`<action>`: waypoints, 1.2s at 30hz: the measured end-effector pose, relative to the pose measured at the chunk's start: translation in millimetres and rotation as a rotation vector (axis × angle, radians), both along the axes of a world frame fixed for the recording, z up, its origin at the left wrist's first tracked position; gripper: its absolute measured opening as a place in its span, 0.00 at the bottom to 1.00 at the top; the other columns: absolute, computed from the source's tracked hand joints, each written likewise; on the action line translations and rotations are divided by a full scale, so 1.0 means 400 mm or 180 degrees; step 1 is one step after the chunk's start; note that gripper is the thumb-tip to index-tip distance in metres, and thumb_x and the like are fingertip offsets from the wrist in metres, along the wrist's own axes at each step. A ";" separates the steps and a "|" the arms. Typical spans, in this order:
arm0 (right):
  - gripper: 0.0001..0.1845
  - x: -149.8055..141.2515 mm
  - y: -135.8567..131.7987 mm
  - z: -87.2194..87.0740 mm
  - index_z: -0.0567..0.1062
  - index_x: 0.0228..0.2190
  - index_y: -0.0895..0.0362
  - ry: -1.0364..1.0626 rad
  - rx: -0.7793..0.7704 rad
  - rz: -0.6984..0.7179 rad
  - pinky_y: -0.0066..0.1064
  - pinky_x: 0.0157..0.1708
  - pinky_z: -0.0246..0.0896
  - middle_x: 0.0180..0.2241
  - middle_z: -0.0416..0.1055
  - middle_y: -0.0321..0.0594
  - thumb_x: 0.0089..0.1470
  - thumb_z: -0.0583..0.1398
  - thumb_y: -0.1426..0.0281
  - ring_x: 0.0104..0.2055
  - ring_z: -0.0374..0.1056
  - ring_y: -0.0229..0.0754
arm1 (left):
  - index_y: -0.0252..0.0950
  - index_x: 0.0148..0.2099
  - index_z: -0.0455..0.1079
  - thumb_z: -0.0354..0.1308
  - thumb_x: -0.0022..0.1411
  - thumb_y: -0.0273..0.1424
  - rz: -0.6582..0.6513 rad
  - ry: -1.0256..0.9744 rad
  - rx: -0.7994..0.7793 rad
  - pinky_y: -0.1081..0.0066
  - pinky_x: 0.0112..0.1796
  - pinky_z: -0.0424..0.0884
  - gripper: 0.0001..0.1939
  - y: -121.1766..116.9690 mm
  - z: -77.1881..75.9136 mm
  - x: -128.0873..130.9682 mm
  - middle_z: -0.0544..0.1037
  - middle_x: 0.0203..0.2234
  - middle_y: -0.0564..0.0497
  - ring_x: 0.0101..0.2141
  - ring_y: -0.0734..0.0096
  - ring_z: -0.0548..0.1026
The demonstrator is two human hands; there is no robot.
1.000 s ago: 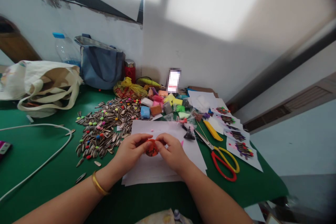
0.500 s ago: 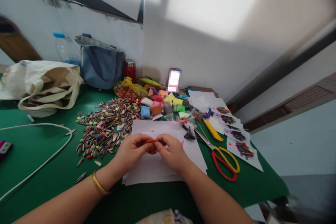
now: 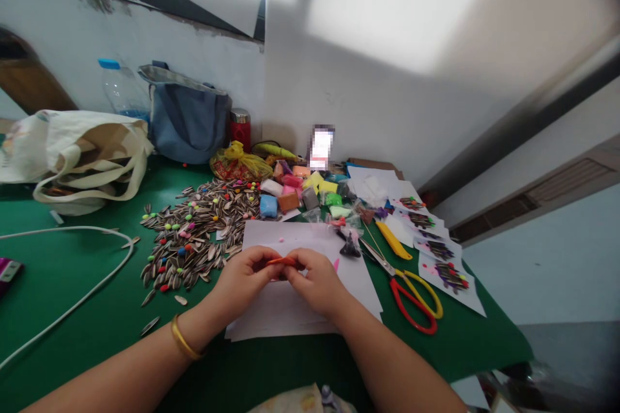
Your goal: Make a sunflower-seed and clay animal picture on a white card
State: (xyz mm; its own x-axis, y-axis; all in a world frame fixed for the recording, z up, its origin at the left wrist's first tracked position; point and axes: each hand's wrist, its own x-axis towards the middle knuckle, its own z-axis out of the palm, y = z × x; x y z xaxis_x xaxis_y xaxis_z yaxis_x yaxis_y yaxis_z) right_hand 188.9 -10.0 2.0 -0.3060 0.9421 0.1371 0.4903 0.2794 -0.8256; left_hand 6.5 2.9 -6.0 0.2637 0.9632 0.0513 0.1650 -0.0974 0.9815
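Over white paper, the orange disc has tipped edge-on.

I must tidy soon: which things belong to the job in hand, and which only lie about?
Likely in use: thin orange piece, in left hand and right hand; white paper sheets, beneath; wrapped multicoloured blocks, nearby.
Apparently lying about: blue fabric bag; red cylindrical flask; clear plastic bottle.

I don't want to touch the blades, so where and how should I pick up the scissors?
Probably by the red loop and the yellow loop, coming from the near side with your right hand, once it's free of the orange piece. The scissors lie on the green table with both loops toward your side, and the blades point away to the left.
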 end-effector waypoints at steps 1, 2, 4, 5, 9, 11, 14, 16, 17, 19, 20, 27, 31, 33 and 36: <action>0.05 0.000 0.000 0.000 0.77 0.32 0.55 -0.0053 0.0001 0.0022 0.28 0.35 0.60 0.31 0.76 0.35 0.58 0.60 0.71 0.34 0.69 0.39 | 0.37 0.35 0.77 0.64 0.56 0.38 -0.0035 0.0087 0.0035 0.71 0.32 0.75 0.09 0.000 -0.001 0.000 0.81 0.28 0.51 0.29 0.67 0.78; 0.06 0.000 0.000 0.000 0.77 0.31 0.55 -0.0085 -0.0002 0.0047 0.28 0.35 0.60 0.30 0.75 0.35 0.58 0.60 0.72 0.34 0.69 0.39 | 0.36 0.34 0.77 0.64 0.56 0.38 -0.0083 0.0144 0.0047 0.71 0.32 0.74 0.10 0.001 -0.001 -0.001 0.81 0.27 0.50 0.29 0.67 0.78; 0.07 0.000 0.000 0.001 0.77 0.31 0.55 -0.0079 -0.0025 0.0090 0.28 0.35 0.60 0.31 0.76 0.35 0.58 0.59 0.72 0.34 0.69 0.39 | 0.36 0.33 0.76 0.62 0.58 0.39 -0.0191 0.0145 0.0003 0.71 0.32 0.74 0.11 0.002 -0.002 -0.001 0.81 0.26 0.50 0.29 0.67 0.78; 0.07 0.000 0.000 0.001 0.77 0.31 0.55 -0.0057 -0.0042 0.0103 0.28 0.36 0.60 0.31 0.76 0.35 0.58 0.59 0.72 0.35 0.69 0.39 | 0.36 0.33 0.76 0.61 0.59 0.39 -0.0230 0.0102 -0.0035 0.71 0.32 0.74 0.11 0.003 -0.004 -0.002 0.81 0.26 0.50 0.28 0.67 0.78; 0.05 0.000 0.002 0.000 0.77 0.33 0.55 -0.0039 -0.0138 0.0054 0.27 0.34 0.61 0.32 0.76 0.35 0.57 0.59 0.72 0.35 0.70 0.39 | 0.36 0.40 0.76 0.63 0.57 0.37 -0.0055 -0.0056 -0.0007 0.69 0.33 0.76 0.11 0.002 -0.013 -0.003 0.81 0.30 0.49 0.31 0.65 0.79; 0.05 0.000 0.003 -0.002 0.77 0.32 0.55 -0.0076 -0.0194 0.0059 0.27 0.32 0.60 0.31 0.76 0.35 0.57 0.59 0.72 0.33 0.69 0.38 | 0.37 0.46 0.75 0.64 0.57 0.35 0.0043 -0.0047 0.0210 0.67 0.35 0.77 0.15 0.000 -0.016 -0.005 0.81 0.34 0.48 0.34 0.64 0.79; 0.06 0.000 0.003 -0.004 0.76 0.31 0.56 -0.0055 -0.0265 0.0142 0.27 0.32 0.60 0.30 0.75 0.35 0.58 0.59 0.72 0.32 0.69 0.38 | 0.40 0.46 0.77 0.61 0.60 0.33 -0.0023 0.0214 0.0749 0.68 0.40 0.75 0.11 -0.001 -0.013 -0.009 0.81 0.35 0.49 0.37 0.66 0.78; 0.06 0.001 0.003 -0.003 0.76 0.30 0.55 -0.0018 -0.0246 0.0176 0.27 0.33 0.60 0.30 0.75 0.34 0.58 0.58 0.72 0.32 0.69 0.38 | 0.40 0.41 0.78 0.60 0.61 0.31 -0.0069 0.0409 0.0917 0.70 0.39 0.73 0.07 0.000 -0.008 -0.011 0.81 0.33 0.51 0.35 0.68 0.78; 0.06 0.001 0.003 -0.002 0.76 0.30 0.55 -0.0001 -0.0218 0.0190 0.27 0.33 0.60 0.30 0.75 0.34 0.58 0.58 0.72 0.33 0.69 0.37 | 0.40 0.39 0.78 0.59 0.62 0.31 -0.0074 0.0468 0.0906 0.71 0.38 0.73 0.06 0.001 -0.006 -0.011 0.81 0.31 0.51 0.33 0.69 0.78; 0.07 0.003 0.003 -0.001 0.76 0.31 0.55 0.0022 -0.0165 0.0211 0.27 0.35 0.60 0.31 0.75 0.34 0.58 0.57 0.72 0.34 0.69 0.37 | 0.39 0.37 0.78 0.59 0.61 0.31 -0.0051 0.0516 0.0816 0.72 0.35 0.73 0.06 0.002 -0.003 -0.011 0.80 0.29 0.52 0.31 0.70 0.77; 0.07 0.003 0.003 0.000 0.75 0.31 0.55 0.0029 -0.0142 0.0216 0.27 0.35 0.60 0.31 0.75 0.34 0.59 0.57 0.72 0.34 0.69 0.37 | 0.39 0.36 0.77 0.59 0.61 0.31 -0.0018 0.0526 0.0789 0.72 0.35 0.73 0.06 0.002 -0.002 -0.010 0.80 0.29 0.52 0.31 0.69 0.77; 0.07 0.003 0.004 -0.003 0.75 0.29 0.55 -0.0125 -0.0022 0.0238 0.27 0.35 0.58 0.30 0.74 0.34 0.59 0.57 0.72 0.34 0.68 0.37 | 0.39 0.35 0.77 0.59 0.61 0.34 -0.0033 0.0600 0.0677 0.72 0.34 0.72 0.07 0.001 0.008 -0.008 0.81 0.28 0.52 0.30 0.69 0.77; 0.05 0.004 0.004 -0.006 0.75 0.32 0.55 -0.0016 -0.0081 0.0076 0.27 0.34 0.59 0.31 0.74 0.34 0.58 0.59 0.70 0.33 0.68 0.37 | 0.38 0.33 0.78 0.59 0.60 0.35 0.0012 0.0563 0.0607 0.71 0.35 0.72 0.08 0.005 0.005 -0.008 0.81 0.28 0.51 0.31 0.67 0.77; 0.05 0.005 0.004 -0.007 0.76 0.33 0.55 0.0007 -0.0085 0.0050 0.27 0.34 0.59 0.31 0.75 0.35 0.58 0.59 0.70 0.34 0.68 0.38 | 0.38 0.36 0.78 0.62 0.57 0.36 0.0077 0.0386 0.0471 0.69 0.36 0.74 0.08 0.004 -0.003 -0.006 0.81 0.31 0.50 0.33 0.66 0.78; 0.05 0.006 0.003 -0.006 0.76 0.32 0.55 -0.0021 -0.0028 0.0100 0.28 0.36 0.60 0.32 0.75 0.35 0.58 0.59 0.71 0.35 0.69 0.38 | 0.37 0.39 0.77 0.66 0.52 0.37 0.0033 0.0152 0.0178 0.68 0.36 0.75 0.13 0.002 -0.013 -0.003 0.82 0.33 0.49 0.34 0.63 0.79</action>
State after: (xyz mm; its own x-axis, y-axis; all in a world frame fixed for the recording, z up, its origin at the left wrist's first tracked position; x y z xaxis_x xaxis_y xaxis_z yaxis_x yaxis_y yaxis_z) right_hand 191.4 -8.8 -0.3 -0.3363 0.9332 0.1266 0.4867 0.2873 -0.8249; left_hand 5.3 3.6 -11.0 0.2573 0.9619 0.0927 0.2129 -0.1500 0.9655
